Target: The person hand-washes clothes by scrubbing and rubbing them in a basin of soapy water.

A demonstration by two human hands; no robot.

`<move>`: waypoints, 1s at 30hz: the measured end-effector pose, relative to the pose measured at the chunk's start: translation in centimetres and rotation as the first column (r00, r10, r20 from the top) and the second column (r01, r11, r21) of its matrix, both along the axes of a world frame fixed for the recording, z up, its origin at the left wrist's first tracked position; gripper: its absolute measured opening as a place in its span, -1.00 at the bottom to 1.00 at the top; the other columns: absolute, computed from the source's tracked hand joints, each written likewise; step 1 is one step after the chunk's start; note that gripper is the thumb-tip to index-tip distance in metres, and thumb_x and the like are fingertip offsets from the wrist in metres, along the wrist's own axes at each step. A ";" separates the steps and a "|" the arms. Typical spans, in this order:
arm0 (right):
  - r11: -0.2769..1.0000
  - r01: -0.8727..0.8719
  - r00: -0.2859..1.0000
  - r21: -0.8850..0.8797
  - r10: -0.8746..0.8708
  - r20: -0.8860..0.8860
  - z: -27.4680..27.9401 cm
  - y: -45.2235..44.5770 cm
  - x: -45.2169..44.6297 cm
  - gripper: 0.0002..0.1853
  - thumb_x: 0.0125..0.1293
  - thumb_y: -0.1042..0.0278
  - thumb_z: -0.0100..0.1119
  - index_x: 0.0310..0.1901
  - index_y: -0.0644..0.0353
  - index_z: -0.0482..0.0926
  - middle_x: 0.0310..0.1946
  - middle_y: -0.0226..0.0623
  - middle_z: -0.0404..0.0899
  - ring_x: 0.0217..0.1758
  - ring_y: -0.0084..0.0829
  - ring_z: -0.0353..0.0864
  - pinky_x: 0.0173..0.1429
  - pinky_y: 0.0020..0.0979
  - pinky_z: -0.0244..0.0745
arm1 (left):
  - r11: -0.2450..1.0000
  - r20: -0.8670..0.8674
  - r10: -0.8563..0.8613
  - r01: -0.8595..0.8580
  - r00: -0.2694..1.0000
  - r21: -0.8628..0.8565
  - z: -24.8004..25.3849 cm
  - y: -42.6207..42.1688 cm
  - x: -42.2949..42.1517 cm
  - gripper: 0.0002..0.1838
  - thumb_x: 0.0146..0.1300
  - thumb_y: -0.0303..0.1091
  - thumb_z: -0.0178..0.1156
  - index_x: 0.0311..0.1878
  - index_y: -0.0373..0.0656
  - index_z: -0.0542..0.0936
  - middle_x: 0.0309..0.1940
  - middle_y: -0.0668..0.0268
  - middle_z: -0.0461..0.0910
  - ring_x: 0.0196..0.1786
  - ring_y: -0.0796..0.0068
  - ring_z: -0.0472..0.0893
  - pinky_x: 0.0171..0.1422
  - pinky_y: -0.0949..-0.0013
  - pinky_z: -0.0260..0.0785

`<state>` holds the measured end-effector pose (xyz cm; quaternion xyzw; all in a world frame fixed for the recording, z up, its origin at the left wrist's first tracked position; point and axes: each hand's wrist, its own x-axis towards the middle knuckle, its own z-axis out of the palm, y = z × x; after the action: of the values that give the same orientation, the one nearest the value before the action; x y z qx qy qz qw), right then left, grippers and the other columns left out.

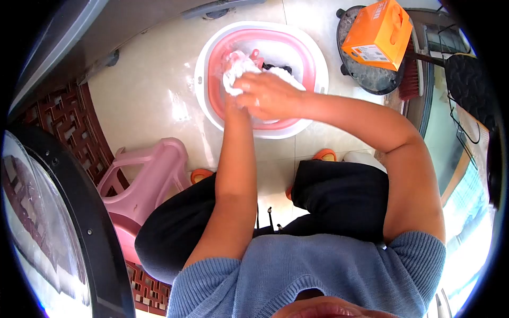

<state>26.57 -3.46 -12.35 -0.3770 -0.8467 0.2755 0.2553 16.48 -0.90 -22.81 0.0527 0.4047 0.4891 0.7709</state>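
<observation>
Head | basin (213, 74) on tiled floor (148, 69) | stool (159, 169) left | orange box (374, 40) right

Smooth plastics, soft cloth, ribbed knit

The white oval basin with a pink inner wall (318, 69) looks like smooth, lightly shiny plastic. The crumpled white cloth (241, 69) is soft and folded. Glossy beige floor tiles (143, 85) throw back glare. The pink moulded stool (146, 183) is smooth plastic; the orange box (368, 34) appears to be sleek printed card. The blue-grey top (328, 259) is matt, rib-edged knit; the black trousers (339, 193) are matt fabric.
</observation>
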 end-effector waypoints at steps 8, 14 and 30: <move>0.931 0.328 0.883 -0.159 -0.243 0.401 -5.4 4.3 5.3 -0.65 0.12 0.31 0.16 -0.02 0.09 0.46 -0.15 -0.19 0.46 -0.21 -0.06 0.52 -0.19 -0.09 0.46 | 0.984 -0.007 0.130 -0.130 0.991 -0.125 4.6 -0.5 1.9 -0.84 0.23 -0.39 -0.02 -0.17 -0.18 0.48 -0.26 0.22 0.48 -0.19 0.30 0.55 -0.16 0.24 0.44; 0.975 0.223 0.855 0.018 -0.205 0.476 -6.0 1.2 6.3 -0.55 0.13 0.24 0.20 0.07 0.11 0.42 0.00 -0.16 0.37 -0.21 -0.05 0.54 -0.15 -0.11 0.46 | 0.958 -0.646 0.063 0.135 0.761 0.252 3.0 0.7 0.1 -0.68 0.14 -0.52 -0.05 0.00 -0.31 0.44 -0.16 0.10 0.46 -0.06 0.25 0.48 0.05 0.25 0.35; 0.224 0.076 0.768 -0.972 -0.635 -0.086 4.2 4.2 6.0 -0.60 0.23 0.23 0.00 0.00 0.34 0.48 -0.10 -0.15 0.57 -0.10 -0.31 0.61 0.08 -0.28 0.52 | 0.991 0.213 -0.010 -0.019 0.977 0.133 2.8 0.4 -2.6 -0.42 0.27 -0.12 0.02 0.30 -0.19 0.29 0.25 0.15 0.32 0.32 0.14 0.29 0.42 0.09 0.10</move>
<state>32.58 0.71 -8.13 -0.5625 -0.3190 0.7226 0.2442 13.85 -0.49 -19.99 0.0509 0.2857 0.5198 0.8035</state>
